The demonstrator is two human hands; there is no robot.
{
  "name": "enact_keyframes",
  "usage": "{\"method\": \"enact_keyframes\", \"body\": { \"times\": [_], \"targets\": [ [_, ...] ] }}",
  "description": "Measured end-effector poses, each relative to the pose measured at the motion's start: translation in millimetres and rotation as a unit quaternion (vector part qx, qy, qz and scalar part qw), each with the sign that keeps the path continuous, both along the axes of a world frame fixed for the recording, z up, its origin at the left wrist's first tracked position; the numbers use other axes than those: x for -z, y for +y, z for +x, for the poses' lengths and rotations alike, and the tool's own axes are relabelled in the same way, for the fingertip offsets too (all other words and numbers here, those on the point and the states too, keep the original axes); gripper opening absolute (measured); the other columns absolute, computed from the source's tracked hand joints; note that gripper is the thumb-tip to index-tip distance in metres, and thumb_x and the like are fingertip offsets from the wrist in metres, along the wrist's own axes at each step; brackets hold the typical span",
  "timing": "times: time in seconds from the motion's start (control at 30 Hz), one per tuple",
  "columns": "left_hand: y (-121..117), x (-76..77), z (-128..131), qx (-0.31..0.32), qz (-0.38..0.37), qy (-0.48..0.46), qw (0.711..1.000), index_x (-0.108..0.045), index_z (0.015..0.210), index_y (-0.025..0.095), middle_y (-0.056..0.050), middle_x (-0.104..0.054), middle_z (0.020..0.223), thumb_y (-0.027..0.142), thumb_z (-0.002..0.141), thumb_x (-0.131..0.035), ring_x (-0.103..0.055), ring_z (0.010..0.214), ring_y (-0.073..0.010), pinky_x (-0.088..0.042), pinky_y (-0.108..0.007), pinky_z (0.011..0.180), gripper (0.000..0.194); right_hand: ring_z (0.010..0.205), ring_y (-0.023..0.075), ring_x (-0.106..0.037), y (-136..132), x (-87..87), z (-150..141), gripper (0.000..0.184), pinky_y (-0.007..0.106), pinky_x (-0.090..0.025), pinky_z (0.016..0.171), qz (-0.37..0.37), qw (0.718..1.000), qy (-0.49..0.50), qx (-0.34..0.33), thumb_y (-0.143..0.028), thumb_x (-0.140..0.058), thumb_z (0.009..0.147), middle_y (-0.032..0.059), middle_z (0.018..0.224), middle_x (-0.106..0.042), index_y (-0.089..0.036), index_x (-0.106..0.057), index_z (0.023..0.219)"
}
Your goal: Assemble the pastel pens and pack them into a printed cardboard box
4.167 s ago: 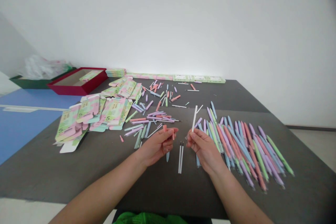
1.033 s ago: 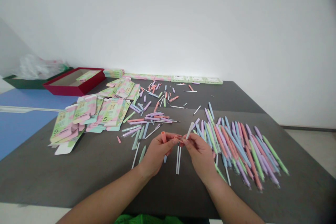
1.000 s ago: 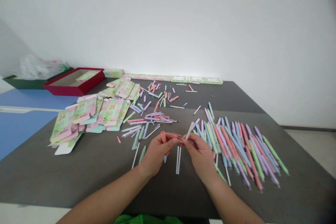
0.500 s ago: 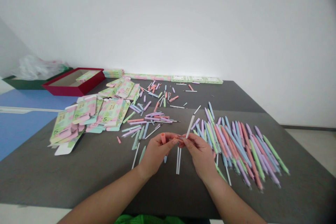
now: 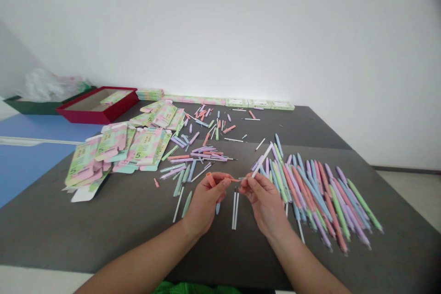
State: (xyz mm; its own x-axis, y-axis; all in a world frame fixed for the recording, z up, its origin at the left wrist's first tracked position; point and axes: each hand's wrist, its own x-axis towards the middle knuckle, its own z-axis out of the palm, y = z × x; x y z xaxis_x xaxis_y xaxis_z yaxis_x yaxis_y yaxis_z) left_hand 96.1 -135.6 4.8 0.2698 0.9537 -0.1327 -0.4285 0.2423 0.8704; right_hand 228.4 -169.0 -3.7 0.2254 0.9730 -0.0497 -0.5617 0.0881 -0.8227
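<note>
Coral pen barrel (image 5: pixel 210 179) and white tube (image 5: pixel 261 161) held up over the table (image 5: pixel 51 229)

The left hand (image 5: pixel 206 200) has its fingers closed on the coral pen barrel, which stands up at a tilt from the grip. Between thumb and forefinger it also pinches a slim coral piece (image 5: pixel 235 180), pointing across toward the right hand (image 5: pixel 263 197). The fingers there are gripping the white tube, slanted up and away to the right; whether they also touch the far end of the slim piece is too small to tell.

Below the gap between the hands, two white refills (image 5: pixel 235 211) lie side by side on the table, dark tips facing away. A blue pen part (image 5: pixel 217 208) shows just beside the left hand. Right of the right hand spreads a wide heap of pens (image 5: pixel 320 197) in blue, purple, coral and green. Loose pen parts (image 5: pixel 193 156) scatter beyond the left hand, and printed cartons (image 5: pixel 144 151) lie flat farther left. At the back left, a red tray (image 5: pixel 119 110) sits beside a green tray (image 5: pixel 34 108) bearing a crumpled plastic bag (image 5: pixel 51 86). A row of cartons (image 5: pixel 237 102) lines the wall (image 5: pixel 220 32).
</note>
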Motion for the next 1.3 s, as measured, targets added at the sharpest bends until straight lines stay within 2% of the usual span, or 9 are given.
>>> {"method": "enact_keyframes", "body": {
  "times": [0.47, 0.67, 0.8, 0.93, 1.03, 1.13, 1.23, 1.3],
  "targets": [
    [-1.2, -3.1, 3.9, -0.012, -0.036, -0.040, 0.999, -0.062, 0.081, 0.014, -0.001, -0.065, 0.073, 0.026, 0.068, -0.072, -0.033, 0.042, 0.0001, -0.027, -0.017, 0.044, 0.021, 0.065, 0.0100, -0.060, 0.4, 3.8, -2.9, 0.010, 0.024, -0.049, 0.066, 0.006, 0.999, -0.033, 0.017, -0.027, -0.067, 0.077, -0.0010, 0.074, -0.065, -0.020, -0.066, 0.083],
    [-2.7, 0.9, 5.8, -0.009, -0.054, -0.045, 0.997, -0.062, 0.082, 0.015, 0.002, -0.062, 0.068, 0.028, 0.067, -0.073, -0.032, 0.042, -0.0009, -0.027, -0.017, 0.044, 0.022, 0.074, 0.0116, -0.062, -0.5, 3.1, -9.4, 0.008, 0.025, -0.050, 0.072, 0.009, 0.998, -0.052, 0.021, -0.027, -0.067, 0.077, -0.0009, 0.078, -0.067, -0.021, -0.067, 0.082],
    [-3.4, 5.2, 4.0, -0.022, -0.009, 0.048, 0.999, -0.067, 0.081, 0.015, 0.004, -0.055, 0.058, 0.032, 0.067, -0.073, -0.036, 0.046, -0.0037, -0.027, -0.018, 0.045, 0.023, 0.077, 0.0122, -0.062, -1.3, 3.7, -13.4, 0.007, 0.025, -0.050, 0.074, 0.016, 0.997, -0.078, 0.010, -0.027, -0.065, 0.079, -0.0008, 0.081, -0.068, -0.022, -0.068, 0.082],
    [-4.9, 2.3, -0.8, -0.038, 0.049, 0.170, 0.984, -0.070, 0.090, 0.015, 0.003, -0.055, 0.054, 0.037, 0.071, -0.068, -0.038, 0.046, -0.0064, -0.027, -0.021, 0.045, 0.029, 0.079, 0.0136, -0.062, -1.3, 5.5, -13.5, 0.007, 0.027, -0.050, 0.076, 0.014, 0.995, -0.093, 0.010, -0.027, -0.065, 0.078, -0.0005, 0.081, -0.068, -0.022, -0.067, 0.082],
    [-4.3, -0.2, -3.3, -0.038, 0.072, 0.205, 0.975, -0.070, 0.094, 0.016, 0.001, -0.061, 0.060, 0.038, 0.073, -0.066, -0.042, 0.047, -0.0082, -0.032, -0.022, 0.047, 0.031, 0.076, 0.0135, -0.061, -0.7, 7.1, -13.0, 0.008, 0.027, -0.050, 0.075, 0.001, 0.994, -0.106, 0.008, -0.028, -0.066, 0.077, -0.0005, 0.080, -0.067, -0.021, -0.068, 0.082],
    [-2.0, 0.2, -3.5, -0.038, 0.080, 0.209, 0.974, -0.070, 0.094, 0.016, -0.002, -0.066, 0.072, 0.037, 0.075, -0.064, -0.053, 0.059, -0.0120, -0.040, -0.024, 0.056, 0.029, 0.073, 0.0136, -0.061, 0.7, 7.9, -13.1, 0.011, 0.027, -0.050, 0.072, -0.020, 0.994, -0.109, -0.007, -0.030, -0.067, 0.076, -0.0001, 0.077, -0.067, -0.020, -0.069, 0.081],
    [-0.5, 0.8, -2.4, -0.024, 0.076, 0.181, 0.980, -0.070, 0.096, 0.017, -0.005, -0.068, 0.086, 0.033, 0.073, -0.066, -0.058, 0.077, -0.0161, -0.044, -0.025, 0.070, 0.028, 0.072, 0.0140, -0.061, 2.4, 7.0, -13.2, 0.015, 0.028, -0.050, 0.072, -0.040, 0.996, -0.084, -0.015, -0.032, -0.069, 0.073, 0.0008, 0.077, -0.068, -0.019, -0.069, 0.080],
    [-0.6, -0.2, -1.8, -0.003, 0.057, 0.134, 0.989, -0.069, 0.099, 0.017, -0.005, -0.067, 0.089, 0.029, 0.071, -0.069, -0.057, 0.076, -0.0140, -0.043, -0.024, 0.070, 0.030, 0.074, 0.0145, -0.062, 3.4, 5.9, -12.5, 0.016, 0.029, -0.050, 0.073, -0.046, 0.997, -0.054, -0.017, -0.033, -0.071, 0.072, 0.0019, 0.080, -0.069, -0.019, -0.069, 0.079]
  ]
}}
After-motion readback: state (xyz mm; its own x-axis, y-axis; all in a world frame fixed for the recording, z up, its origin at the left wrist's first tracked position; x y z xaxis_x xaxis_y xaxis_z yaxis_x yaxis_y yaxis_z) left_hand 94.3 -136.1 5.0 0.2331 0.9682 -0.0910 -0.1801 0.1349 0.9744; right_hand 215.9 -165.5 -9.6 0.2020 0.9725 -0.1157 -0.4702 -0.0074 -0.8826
